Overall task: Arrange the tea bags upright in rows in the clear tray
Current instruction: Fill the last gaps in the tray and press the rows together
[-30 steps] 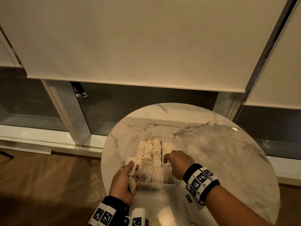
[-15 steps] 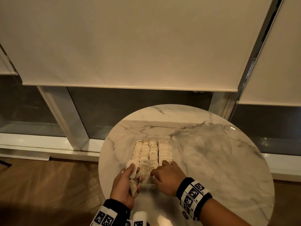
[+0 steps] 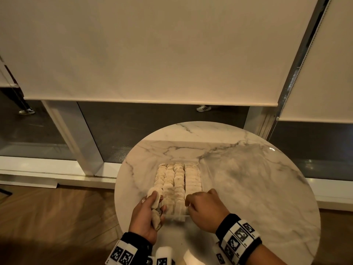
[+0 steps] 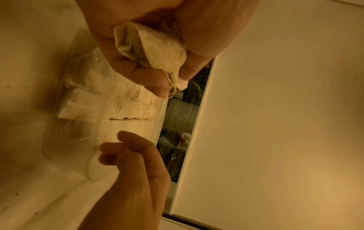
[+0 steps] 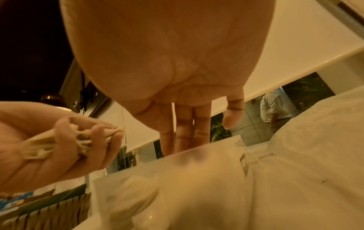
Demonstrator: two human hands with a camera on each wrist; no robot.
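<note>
Head view, clear plastic tray of upright pale tea bags on round white marble table, left hand beside tray clutching spare crumpled tea bags, right hand at tray's near end, fingers extended, holding nothing.

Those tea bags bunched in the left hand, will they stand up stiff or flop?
Probably floppy: the tea bags look crumpled and folded where the left hand grips them. Likely light, since several fit in one grip. Their loose strings may snag.
</note>
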